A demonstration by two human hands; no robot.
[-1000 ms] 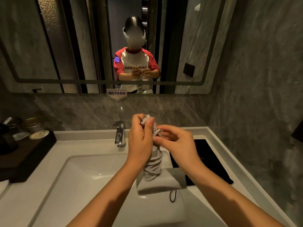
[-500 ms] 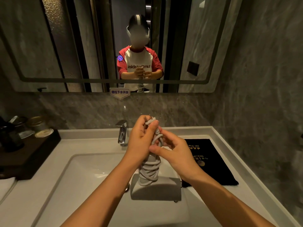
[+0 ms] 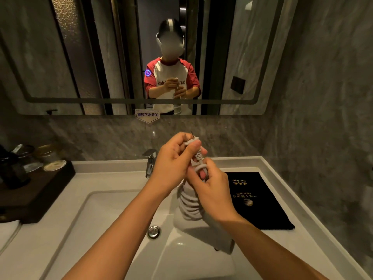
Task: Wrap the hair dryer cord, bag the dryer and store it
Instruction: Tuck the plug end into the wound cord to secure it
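Note:
A white hair dryer (image 3: 201, 225) hangs upside down over the sink, handle up, with its white cord (image 3: 190, 205) coiled many times around the handle. My left hand (image 3: 171, 160) grips the top of the handle and pinches the plug (image 3: 191, 140), whose two prongs point up. My right hand (image 3: 210, 186) holds the last loop of cord just below the plug, one finger through the loop. A black drawstring bag (image 3: 260, 203) with gold print lies flat on the counter to the right of my hands.
White sink basin (image 3: 113, 225) with drain plug (image 3: 153, 231) lies below; chrome faucet (image 3: 150, 160) stands behind my hands. A dark wooden tray (image 3: 40, 190) with cups and jars occupies the left counter. The mirror above reflects a person. A marble wall closes the right side.
The plug has risen clear above my left fist, prongs showing. My right hand has slid lower along the handle with a loop of cord. The dryer body has swung slightly right.

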